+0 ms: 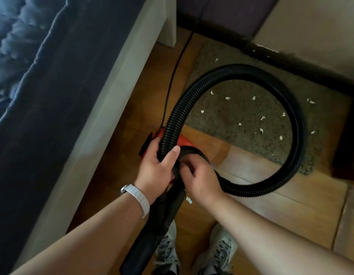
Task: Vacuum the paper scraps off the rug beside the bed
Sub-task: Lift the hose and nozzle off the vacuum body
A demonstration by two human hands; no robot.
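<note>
A grey-brown rug (241, 108) lies on the wooden floor beside the bed (53, 86), strewn with several white paper scraps (261, 118). A black ribbed vacuum hose (297, 124) loops across the rug and comes back to a red vacuum body (182, 140) near my feet. My left hand (158, 165) grips the hose where it meets the vacuum. My right hand (200, 177) has its fingers curled round the black handle part (194, 152) just beside it. A black rigid tube (152, 235) runs down under my left forearm.
A black power cord (172, 80) runs along the floor by the bed frame. One loose scrap (189, 200) lies on the floor by my right wrist. A dark skirting and pale wall (311, 36) border the rug at the back. My two shoes (217, 251) stand below.
</note>
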